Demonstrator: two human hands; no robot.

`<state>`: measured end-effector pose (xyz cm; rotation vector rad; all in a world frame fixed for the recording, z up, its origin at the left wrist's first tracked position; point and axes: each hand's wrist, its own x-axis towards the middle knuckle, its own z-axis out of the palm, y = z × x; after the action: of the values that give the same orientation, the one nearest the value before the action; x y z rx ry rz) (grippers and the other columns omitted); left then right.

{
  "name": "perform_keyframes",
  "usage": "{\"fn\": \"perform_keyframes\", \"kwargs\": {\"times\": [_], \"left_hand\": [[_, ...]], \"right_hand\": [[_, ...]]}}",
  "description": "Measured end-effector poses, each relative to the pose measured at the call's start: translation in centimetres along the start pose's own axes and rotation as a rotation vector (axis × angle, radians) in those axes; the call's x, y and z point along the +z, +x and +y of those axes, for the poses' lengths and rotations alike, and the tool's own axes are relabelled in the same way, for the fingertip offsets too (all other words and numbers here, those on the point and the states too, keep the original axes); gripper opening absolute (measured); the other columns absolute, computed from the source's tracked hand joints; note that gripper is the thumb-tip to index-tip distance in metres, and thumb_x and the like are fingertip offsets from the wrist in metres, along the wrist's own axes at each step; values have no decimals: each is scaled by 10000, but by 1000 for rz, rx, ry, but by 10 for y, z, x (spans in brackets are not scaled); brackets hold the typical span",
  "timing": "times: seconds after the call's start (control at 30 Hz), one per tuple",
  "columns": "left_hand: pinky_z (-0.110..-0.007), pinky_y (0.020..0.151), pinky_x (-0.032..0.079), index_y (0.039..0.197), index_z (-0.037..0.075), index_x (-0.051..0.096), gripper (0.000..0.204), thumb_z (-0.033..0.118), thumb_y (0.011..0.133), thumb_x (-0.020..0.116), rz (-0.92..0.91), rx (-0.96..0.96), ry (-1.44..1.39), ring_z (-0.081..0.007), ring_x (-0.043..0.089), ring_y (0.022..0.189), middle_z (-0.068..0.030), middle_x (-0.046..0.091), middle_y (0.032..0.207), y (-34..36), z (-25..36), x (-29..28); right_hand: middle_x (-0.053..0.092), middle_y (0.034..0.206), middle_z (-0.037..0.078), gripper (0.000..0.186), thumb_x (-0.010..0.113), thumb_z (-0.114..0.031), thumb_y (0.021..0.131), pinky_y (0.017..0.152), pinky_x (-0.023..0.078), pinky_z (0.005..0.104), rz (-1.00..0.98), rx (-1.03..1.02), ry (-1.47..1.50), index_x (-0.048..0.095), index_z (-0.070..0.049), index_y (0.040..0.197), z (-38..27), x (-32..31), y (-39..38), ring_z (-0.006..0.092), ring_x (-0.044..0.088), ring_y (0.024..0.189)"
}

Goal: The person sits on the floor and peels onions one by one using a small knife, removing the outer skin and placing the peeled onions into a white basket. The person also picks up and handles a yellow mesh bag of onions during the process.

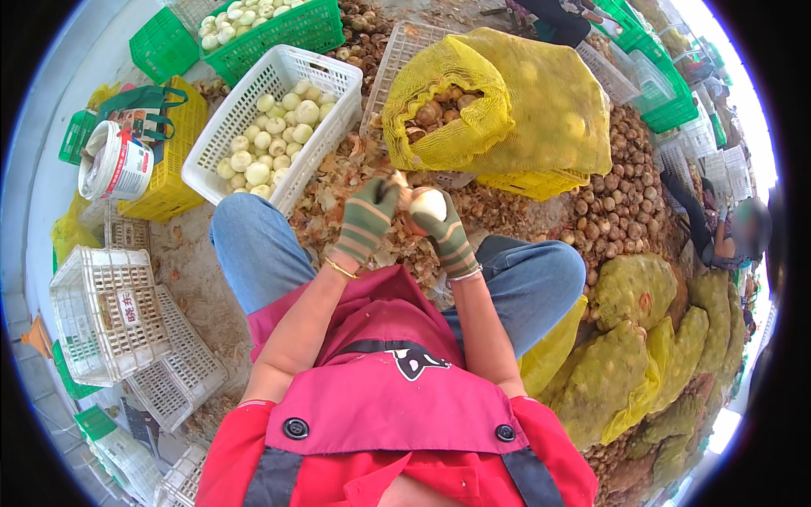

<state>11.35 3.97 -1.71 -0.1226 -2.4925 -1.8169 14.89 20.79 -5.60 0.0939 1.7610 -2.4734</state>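
A partly peeled onion [428, 204], white on top with brown skin on its near-left side, sits in my right hand [448, 239]. The fingers of that gloved hand wrap round it from the right. Just left of the onion, my left hand [369, 218] is closed, in a matching green glove with pale stripes. Brown papery onion skin [404, 197] shows at its fingertips, against the onion. Both hands are above loose peelings [325, 203] spread on the floor between my knees.
Peeled onions fill a white crate [340, 78] ahead-left. An open yellow mesh sack [541, 101] of unpeeled onions lies ahead-right on crates. Loose onions [621, 207] and full sacks [604, 380] are at right. Stacked white crates [110, 317] stand left. Another person [726, 232] sits far right.
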Motion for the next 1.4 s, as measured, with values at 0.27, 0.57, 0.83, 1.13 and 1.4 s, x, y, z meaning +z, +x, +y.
{"fn": "perform_keyframes", "kwargs": {"times": [0.27, 0.57, 0.83, 1.13, 1.4], "left_hand": [[-409, 529, 481, 1437, 79, 451, 506, 296, 986, 526, -135, -59, 200, -335, 630, 570, -178, 652, 720, -18, -25, -22], [-443, 505, 442, 1437, 93, 458, 506, 276, 977, 562, -173, 308, 398, -368, 603, 569, -184, 610, 656, -55, 0, 2], [-460, 542, 466, 1359, 82, 534, 430, 291, 982, 548, -179, 304, 393, -383, 625, 609, -195, 634, 690, -33, -4, 5], [-426, 653, 509, 1260, 93, 610, 371, 335, 1017, 467, -116, 148, 267, -370, 641, 755, -208, 673, 863, -25, -19, 21], [-437, 571, 479, 1439, 160, 464, 485, 402, 1019, 463, -230, -281, 191, -362, 641, 640, -212, 637, 723, -8, -95, -28]], "right_hand": [[557, 1268, 67, 640, 772, -395, 826, 916, 551, 472, 69, 90, 449, 490, -132, 1336, 0, -6, -3, 259, 572, 1148], [602, 1152, 64, 530, 728, -336, 873, 892, 525, 322, 110, -15, 304, 519, -63, 1275, 3, 2, -4, 192, 608, 1030], [618, 1095, 47, 462, 713, -322, 870, 815, 520, 321, 64, 116, 490, 558, -60, 1217, 15, -2, -4, 175, 609, 969], [639, 1092, 82, 503, 711, -328, 856, 777, 556, 334, 153, 168, 501, 561, -43, 1243, 7, -2, -7, 215, 643, 948], [637, 1121, 104, 722, 725, -472, 827, 798, 552, 356, -42, 121, 398, 482, -14, 1330, -21, -1, -12, 226, 636, 990]]}}
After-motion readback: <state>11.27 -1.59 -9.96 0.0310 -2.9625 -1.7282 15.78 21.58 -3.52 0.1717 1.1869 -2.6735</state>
